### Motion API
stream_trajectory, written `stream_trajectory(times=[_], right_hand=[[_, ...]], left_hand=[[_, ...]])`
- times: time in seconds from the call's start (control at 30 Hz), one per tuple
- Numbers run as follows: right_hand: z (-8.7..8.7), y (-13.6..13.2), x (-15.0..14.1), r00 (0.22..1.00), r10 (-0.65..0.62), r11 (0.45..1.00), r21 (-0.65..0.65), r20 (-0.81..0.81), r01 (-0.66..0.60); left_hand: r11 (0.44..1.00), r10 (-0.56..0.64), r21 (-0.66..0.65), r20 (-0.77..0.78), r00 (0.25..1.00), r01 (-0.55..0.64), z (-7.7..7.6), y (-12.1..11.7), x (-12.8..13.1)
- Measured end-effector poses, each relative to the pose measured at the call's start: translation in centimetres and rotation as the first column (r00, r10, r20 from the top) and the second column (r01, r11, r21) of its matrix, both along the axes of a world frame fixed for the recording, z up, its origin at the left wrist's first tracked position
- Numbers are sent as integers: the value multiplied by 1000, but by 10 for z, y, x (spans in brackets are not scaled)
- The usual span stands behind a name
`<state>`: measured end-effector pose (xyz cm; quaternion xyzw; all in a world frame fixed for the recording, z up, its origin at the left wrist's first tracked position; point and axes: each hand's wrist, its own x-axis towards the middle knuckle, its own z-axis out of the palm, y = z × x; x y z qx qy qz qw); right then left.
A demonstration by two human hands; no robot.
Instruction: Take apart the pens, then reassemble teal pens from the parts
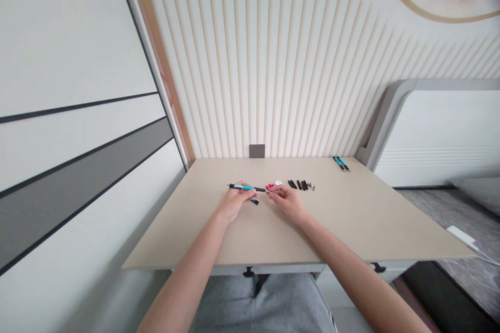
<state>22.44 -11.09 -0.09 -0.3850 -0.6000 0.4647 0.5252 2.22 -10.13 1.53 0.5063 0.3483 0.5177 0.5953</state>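
My left hand (235,200) is closed around a blue-and-black pen (244,187), held almost level above the table. The pen's black end points right, toward a small silver tip (267,191). At that tip the fingers of my right hand (286,197) are pinched together; whether the tip is joined to the barrel is too small to tell. Under my left hand lies another blue-and-black pen piece (255,201), partly hidden. Just beyond my right hand are small red pieces (269,186) and white pieces (277,182).
Several black grip-like tubes (299,184) and small metal tips (311,187) lie on the beige table (351,223) to the right. Two blue-and-black pens (341,164) rest at the far right corner. A ribbed wall with a socket (257,151) borders the back; a cabinet (78,177) stands left.
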Motion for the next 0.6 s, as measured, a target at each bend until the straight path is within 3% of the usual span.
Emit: stream_trajectory(times=[0.23, 0.5, 0.6], right_hand=[[-7, 1, -3, 1000, 13, 1000, -9, -26, -13], [-9, -3, -6, 987, -73, 997, -11, 142, 75], [-8, -6, -4, 967, -85, 996, 45, 242, 77]], left_hand=[[999, -35, 23, -45, 998, 36, -1, -2, 4], [995, -49, 80, -169, 984, 64, -5, -4, 6], [993, -46, 103, -169, 985, 64, -4, -4, 7]])
